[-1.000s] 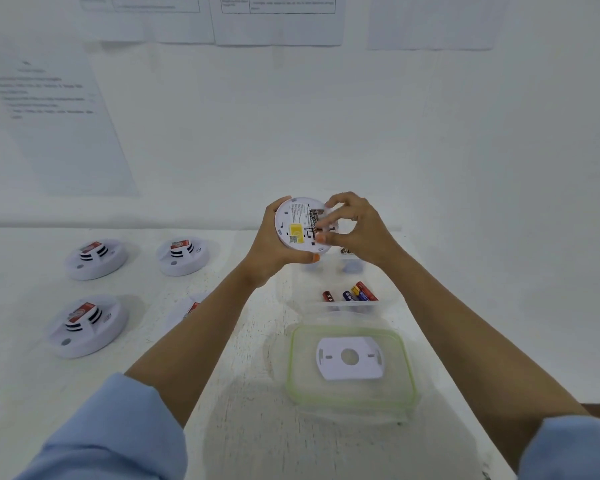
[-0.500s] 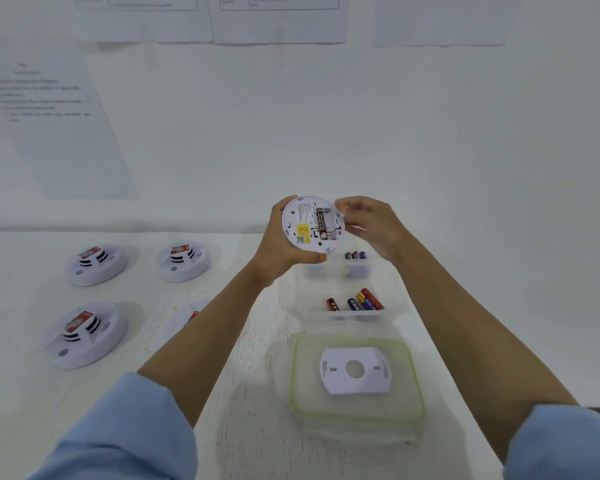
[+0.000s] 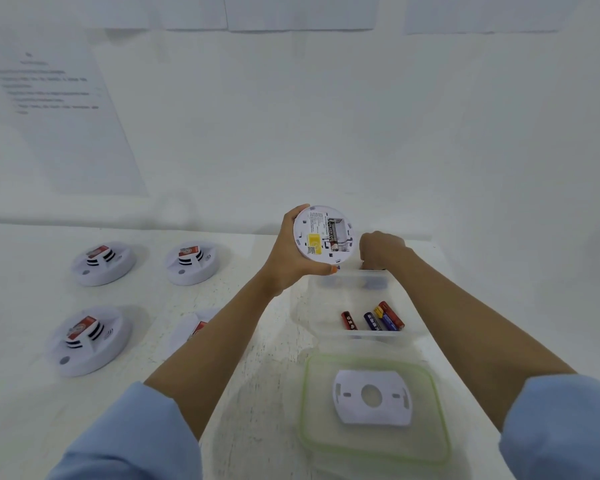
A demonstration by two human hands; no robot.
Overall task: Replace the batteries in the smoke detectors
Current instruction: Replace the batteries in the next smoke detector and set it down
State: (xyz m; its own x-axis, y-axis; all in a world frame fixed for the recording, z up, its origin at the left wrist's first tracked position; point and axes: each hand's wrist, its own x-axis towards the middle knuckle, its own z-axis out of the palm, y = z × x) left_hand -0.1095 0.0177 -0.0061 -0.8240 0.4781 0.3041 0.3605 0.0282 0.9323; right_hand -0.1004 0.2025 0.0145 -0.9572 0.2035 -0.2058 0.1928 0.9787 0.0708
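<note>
Fingers (image 3: 293,216) of left hand (image 3: 288,258) wrapped around rim of smoke detector (image 3: 323,235), held above desk (image 3: 250,393) with back side toward camera; one battery (image 3: 332,233) seated in its open compartment. Right hand (image 3: 381,249) curled over far edge of clear container (image 3: 409,336); finger state cannot be told. Loose batteries (image 3: 378,318) lie inside container. Green-rimmed lid (image 3: 303,407) nearer, carrying white mounting plate (image 3: 373,396). Three more detectors (image 3: 103,263) upright at left, a fourth partly hidden.

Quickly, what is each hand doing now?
Left hand: closed, holding the smoke detector.
Right hand: over the clear box; grip cannot be told.
</note>
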